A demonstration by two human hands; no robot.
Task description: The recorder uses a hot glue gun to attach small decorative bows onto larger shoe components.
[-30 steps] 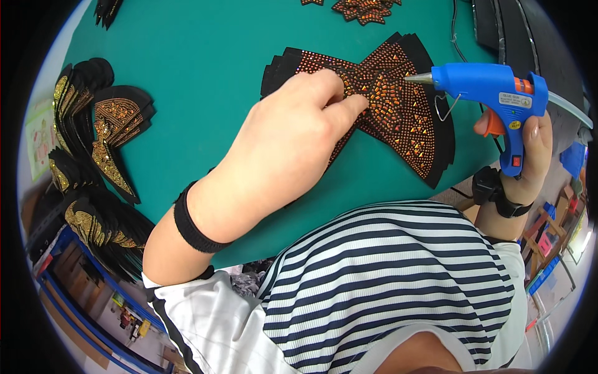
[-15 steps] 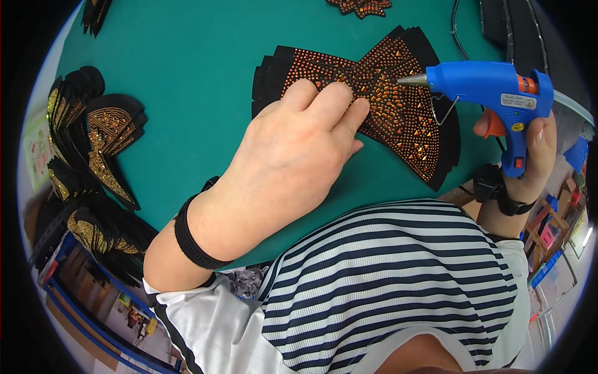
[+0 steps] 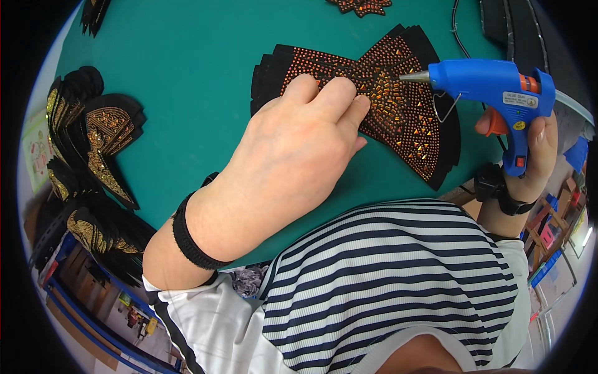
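Note:
A stack of black bow-shaped pieces studded with copper-orange stones (image 3: 405,106) lies on the green table. Over its left half is my left hand (image 3: 305,137), fingers bent and closed at the middle of the stack; the fingertips and anything in them are hidden. To the right, my right hand (image 3: 541,143) grips the handle of a blue hot glue gun (image 3: 479,84), a digit by its orange trigger. The gun's metal nozzle (image 3: 415,76) points left above the stones on the right half of the stack.
Stacks of black pieces with gold patterns (image 3: 112,134) lie along the left edge of the green table (image 3: 193,75). Another studded piece (image 3: 361,6) is at the far edge. A black cable (image 3: 458,31) runs down from the top right. Shelving (image 3: 548,230) stands beyond the table at right.
The glue gun has shifted very slightly right and up. My left hand has barely moved, still over the middle of the stack.

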